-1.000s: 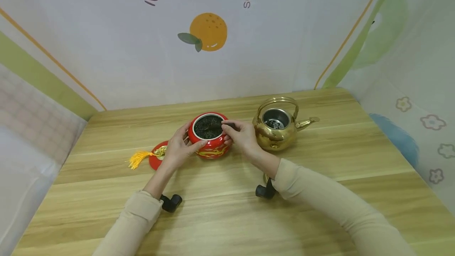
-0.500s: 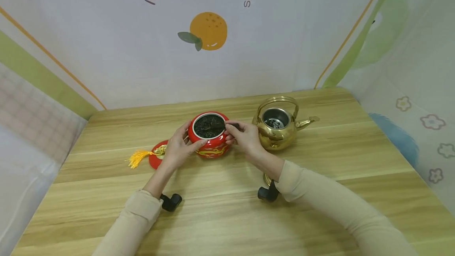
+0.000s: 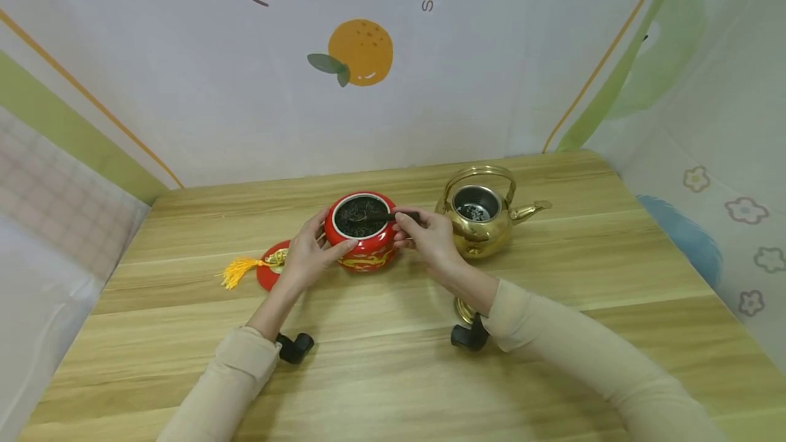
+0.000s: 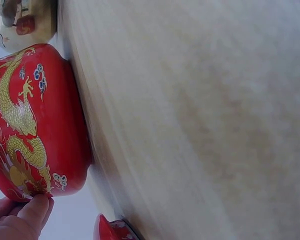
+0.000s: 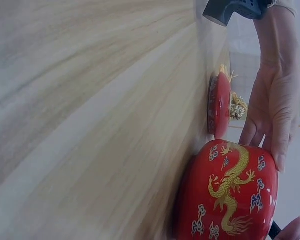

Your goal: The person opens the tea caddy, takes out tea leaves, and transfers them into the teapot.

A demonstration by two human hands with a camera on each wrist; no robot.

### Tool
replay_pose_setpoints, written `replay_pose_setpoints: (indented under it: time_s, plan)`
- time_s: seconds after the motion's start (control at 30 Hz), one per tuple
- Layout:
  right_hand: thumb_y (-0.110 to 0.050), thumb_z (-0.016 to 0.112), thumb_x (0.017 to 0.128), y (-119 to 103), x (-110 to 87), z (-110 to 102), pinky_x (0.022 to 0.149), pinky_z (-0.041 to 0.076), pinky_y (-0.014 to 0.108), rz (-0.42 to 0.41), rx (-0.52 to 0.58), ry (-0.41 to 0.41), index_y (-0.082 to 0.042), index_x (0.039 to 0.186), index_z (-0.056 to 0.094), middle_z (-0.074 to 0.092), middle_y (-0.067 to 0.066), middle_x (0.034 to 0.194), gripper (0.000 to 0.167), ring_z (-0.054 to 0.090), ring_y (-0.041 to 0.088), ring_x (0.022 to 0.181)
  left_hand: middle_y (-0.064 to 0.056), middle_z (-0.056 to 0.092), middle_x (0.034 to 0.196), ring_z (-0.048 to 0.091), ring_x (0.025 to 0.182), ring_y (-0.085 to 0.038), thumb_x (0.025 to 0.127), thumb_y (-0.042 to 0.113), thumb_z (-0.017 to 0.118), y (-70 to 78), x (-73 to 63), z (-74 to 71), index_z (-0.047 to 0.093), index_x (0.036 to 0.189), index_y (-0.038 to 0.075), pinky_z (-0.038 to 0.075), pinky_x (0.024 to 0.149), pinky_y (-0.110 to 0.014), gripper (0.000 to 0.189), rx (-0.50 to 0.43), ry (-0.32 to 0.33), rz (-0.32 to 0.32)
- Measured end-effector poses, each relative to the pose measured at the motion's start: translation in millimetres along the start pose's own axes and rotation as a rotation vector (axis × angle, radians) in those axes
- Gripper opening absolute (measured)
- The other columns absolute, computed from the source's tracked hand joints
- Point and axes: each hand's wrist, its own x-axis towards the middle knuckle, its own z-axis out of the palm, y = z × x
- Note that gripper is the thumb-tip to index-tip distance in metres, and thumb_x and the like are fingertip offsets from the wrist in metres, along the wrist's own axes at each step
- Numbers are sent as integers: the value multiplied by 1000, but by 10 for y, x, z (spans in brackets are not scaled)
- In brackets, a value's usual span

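Observation:
A red tea jar (image 3: pixel 366 261) with gold dragons stands uncovered on the table, filled with dark loose tea leaves (image 3: pixel 356 210). My left hand (image 3: pixel 310 254) grips its left side, thumb near the rim and fingers around the wall. In the right wrist view, that thumb (image 5: pixel 282 142) lies against the jar's upper side. At the jar's right rim, my right hand (image 3: pixel 432 237) pinches the handle of a dark spoon (image 3: pixel 383 217); its far end lies over or in the leaves. Close to the right hand stands a gold kettle (image 3: pixel 479 241), lidless, with some dark bits inside.
The red jar lid (image 3: pixel 268 277) with a yellow tassel (image 3: pixel 238 271) lies left of the jar, partly behind the left wrist. A round gold piece (image 3: pixel 464 310) shows beside the right forearm. Black wrist camera mounts (image 3: pixel 297 348) hang under both wrists. A printed cloth (image 3: pixel 245 108) rises behind the table.
My right hand has shifted slightly right, and more of the spoon's dark handle shows, lying flatter across the jar mouth. The left hand and jar stay in place.

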Motion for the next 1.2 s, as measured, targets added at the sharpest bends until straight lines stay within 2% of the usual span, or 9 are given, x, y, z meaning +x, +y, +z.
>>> replay_pose_setpoints:
  time_s: [0.27,0.67,1.0,1.2]
  plan:
    - [-3,57,92,-63,-38,-40,58,54,20,-27,25,-2,12,117,57,62,4,72,29,59,7,58,-20,28,150,33,136,-34,83,23,73,29,15,-9,23,147,0,36,106,-41,85,-17,7,22]
    - [-1,55,93,-205,-154,-95,60,55,22,-92,40,-32,12,118,57,61,4,74,28,61,7,61,-21,24,151,30,137,-36,83,22,73,15,11,-23,21,148,-1,36,107,-41,86,15,-5,5]
    - [-1,54,93,-354,-293,-226,62,56,23,-179,8,-67,14,118,55,63,2,75,29,61,7,64,-18,25,152,29,138,-32,82,27,74,30,-34,-24,22,148,0,33,109,-41,88,62,26,23]
    - [-4,55,93,-434,-387,-356,63,56,23,-213,-19,-66,13,120,54,64,0,76,31,61,6,64,-13,26,153,27,140,-29,81,28,75,92,-80,-33,23,148,3,32,110,-39,89,30,69,58]
